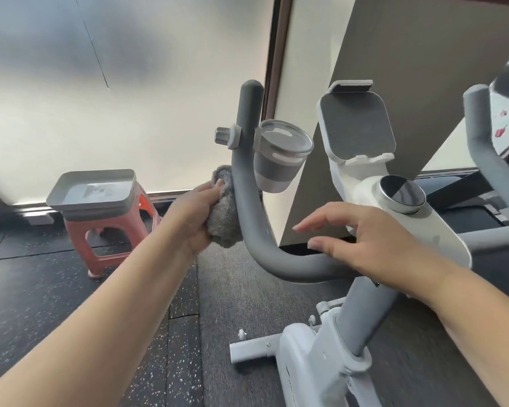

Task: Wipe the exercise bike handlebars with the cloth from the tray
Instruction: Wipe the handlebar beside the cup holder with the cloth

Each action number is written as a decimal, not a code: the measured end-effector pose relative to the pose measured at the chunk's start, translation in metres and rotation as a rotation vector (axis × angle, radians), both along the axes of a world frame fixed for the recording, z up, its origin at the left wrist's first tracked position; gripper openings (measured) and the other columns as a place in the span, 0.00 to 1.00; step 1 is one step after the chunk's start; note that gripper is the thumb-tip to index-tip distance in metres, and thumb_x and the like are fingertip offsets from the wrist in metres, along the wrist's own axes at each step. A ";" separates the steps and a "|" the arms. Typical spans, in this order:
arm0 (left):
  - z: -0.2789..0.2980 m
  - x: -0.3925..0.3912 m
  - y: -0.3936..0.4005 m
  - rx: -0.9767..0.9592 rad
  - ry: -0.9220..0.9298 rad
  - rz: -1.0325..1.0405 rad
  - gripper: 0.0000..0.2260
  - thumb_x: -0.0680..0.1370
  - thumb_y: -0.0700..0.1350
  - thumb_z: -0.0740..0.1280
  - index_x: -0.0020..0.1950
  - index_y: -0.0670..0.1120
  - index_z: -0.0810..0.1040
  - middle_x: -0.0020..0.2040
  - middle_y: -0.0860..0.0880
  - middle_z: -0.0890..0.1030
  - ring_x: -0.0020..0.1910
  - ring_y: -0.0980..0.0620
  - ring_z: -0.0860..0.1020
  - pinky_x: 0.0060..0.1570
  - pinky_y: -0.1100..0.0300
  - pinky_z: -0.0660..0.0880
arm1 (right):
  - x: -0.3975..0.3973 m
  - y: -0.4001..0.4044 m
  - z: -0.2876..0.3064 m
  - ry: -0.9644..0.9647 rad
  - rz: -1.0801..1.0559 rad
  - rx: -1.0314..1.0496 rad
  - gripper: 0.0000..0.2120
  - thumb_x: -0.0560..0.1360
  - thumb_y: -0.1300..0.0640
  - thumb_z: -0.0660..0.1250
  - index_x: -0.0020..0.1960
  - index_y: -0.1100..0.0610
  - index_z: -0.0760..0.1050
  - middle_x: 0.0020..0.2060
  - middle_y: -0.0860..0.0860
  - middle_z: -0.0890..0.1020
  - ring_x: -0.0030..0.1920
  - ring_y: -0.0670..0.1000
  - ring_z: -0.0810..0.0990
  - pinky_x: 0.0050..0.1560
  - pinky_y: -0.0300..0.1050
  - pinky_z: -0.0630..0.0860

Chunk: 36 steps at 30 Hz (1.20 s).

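While left fingers (pixel 215 188) grip cloth (pixel 225 221) against handlebar (pixel 249 218), right fingers (pixel 321 223) spread.

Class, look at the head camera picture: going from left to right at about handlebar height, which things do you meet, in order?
Tray on pink stool → left hand → grey cloth → left handlebar → cup → tablet holder → round knob → right handlebar.

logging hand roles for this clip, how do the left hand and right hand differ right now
The left hand grips a fluffy grey cloth against the upright part of the grey padded handlebar; the right hand holds nothing. The left hand's fingers curl round the cloth; the right hand's fingers are spread and nearly straight, by the bar's lower bend. Both are bare and close to the same bar.
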<state>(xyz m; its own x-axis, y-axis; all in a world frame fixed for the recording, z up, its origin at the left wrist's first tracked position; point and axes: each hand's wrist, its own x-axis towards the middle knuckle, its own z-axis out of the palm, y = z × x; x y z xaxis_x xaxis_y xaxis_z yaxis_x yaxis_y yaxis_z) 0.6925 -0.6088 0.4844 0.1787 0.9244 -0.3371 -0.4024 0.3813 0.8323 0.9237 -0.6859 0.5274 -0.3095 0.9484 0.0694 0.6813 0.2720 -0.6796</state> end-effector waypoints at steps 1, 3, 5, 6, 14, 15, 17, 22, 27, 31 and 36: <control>-0.002 0.000 -0.007 -0.013 0.011 -0.010 0.09 0.81 0.43 0.60 0.55 0.42 0.76 0.38 0.44 0.83 0.34 0.48 0.83 0.31 0.53 0.80 | 0.003 -0.003 -0.003 -0.014 0.010 -0.005 0.09 0.71 0.56 0.72 0.49 0.43 0.82 0.48 0.40 0.82 0.54 0.41 0.79 0.59 0.34 0.70; -0.007 0.002 -0.025 -0.042 0.025 -0.028 0.08 0.80 0.43 0.60 0.53 0.43 0.78 0.37 0.45 0.83 0.33 0.49 0.82 0.30 0.53 0.80 | 0.009 -0.008 -0.009 -0.028 0.025 -0.002 0.09 0.71 0.56 0.73 0.49 0.44 0.82 0.47 0.41 0.82 0.53 0.43 0.80 0.59 0.44 0.74; -0.013 0.006 -0.042 -0.049 0.019 -0.034 0.08 0.80 0.42 0.60 0.51 0.43 0.78 0.34 0.47 0.82 0.29 0.51 0.81 0.27 0.57 0.78 | 0.011 -0.011 -0.014 -0.013 0.040 0.010 0.09 0.71 0.57 0.73 0.48 0.44 0.82 0.46 0.40 0.82 0.52 0.43 0.80 0.58 0.47 0.74; -0.016 0.008 -0.049 -0.050 0.014 -0.032 0.08 0.81 0.42 0.60 0.51 0.43 0.78 0.33 0.47 0.82 0.28 0.52 0.80 0.26 0.59 0.77 | 0.012 -0.013 -0.015 0.007 0.043 0.015 0.09 0.71 0.57 0.73 0.47 0.44 0.82 0.46 0.41 0.82 0.52 0.44 0.80 0.58 0.47 0.74; -0.030 0.010 -0.083 -0.026 0.051 -0.042 0.08 0.80 0.38 0.60 0.50 0.40 0.79 0.35 0.45 0.82 0.30 0.51 0.80 0.29 0.60 0.77 | 0.014 -0.015 -0.020 0.009 0.078 0.078 0.08 0.70 0.58 0.74 0.46 0.46 0.83 0.45 0.43 0.82 0.51 0.45 0.80 0.56 0.46 0.74; -0.029 0.010 -0.084 -0.016 0.062 -0.023 0.08 0.80 0.38 0.61 0.50 0.41 0.79 0.36 0.44 0.82 0.31 0.50 0.80 0.30 0.59 0.78 | 0.015 -0.015 -0.020 0.000 0.079 0.092 0.08 0.70 0.58 0.74 0.46 0.47 0.83 0.45 0.43 0.82 0.51 0.45 0.79 0.56 0.45 0.74; -0.024 0.012 -0.079 0.033 0.062 0.078 0.08 0.79 0.38 0.61 0.51 0.43 0.79 0.38 0.44 0.83 0.33 0.50 0.81 0.35 0.56 0.79 | 0.017 -0.016 -0.019 -0.025 0.070 0.133 0.08 0.70 0.59 0.74 0.46 0.48 0.83 0.46 0.43 0.81 0.51 0.44 0.78 0.56 0.41 0.72; -0.021 0.029 -0.064 0.183 0.116 0.349 0.08 0.79 0.39 0.64 0.54 0.47 0.80 0.42 0.45 0.83 0.36 0.48 0.80 0.40 0.50 0.78 | 0.024 -0.021 -0.016 -0.043 0.037 0.189 0.07 0.70 0.59 0.73 0.46 0.49 0.83 0.47 0.42 0.81 0.53 0.43 0.77 0.56 0.34 0.68; -0.038 0.041 -0.090 0.131 0.132 0.360 0.07 0.79 0.39 0.64 0.53 0.46 0.80 0.38 0.46 0.81 0.32 0.49 0.77 0.35 0.56 0.74 | 0.030 -0.025 -0.023 -0.060 0.034 0.211 0.06 0.70 0.58 0.74 0.46 0.49 0.83 0.46 0.42 0.81 0.52 0.44 0.77 0.56 0.37 0.70; -0.041 0.046 -0.110 0.071 0.039 0.328 0.07 0.80 0.42 0.63 0.52 0.47 0.81 0.35 0.47 0.82 0.28 0.52 0.78 0.27 0.60 0.75 | 0.035 -0.026 -0.026 -0.062 0.050 0.213 0.07 0.70 0.58 0.74 0.47 0.50 0.83 0.46 0.43 0.81 0.51 0.45 0.77 0.55 0.37 0.71; -0.032 0.044 -0.090 0.087 -0.037 0.404 0.10 0.81 0.46 0.60 0.48 0.51 0.80 0.34 0.50 0.82 0.29 0.53 0.79 0.32 0.58 0.75 | 0.045 -0.023 -0.020 -0.110 0.031 0.263 0.08 0.70 0.59 0.73 0.48 0.50 0.83 0.47 0.44 0.81 0.53 0.47 0.76 0.57 0.42 0.70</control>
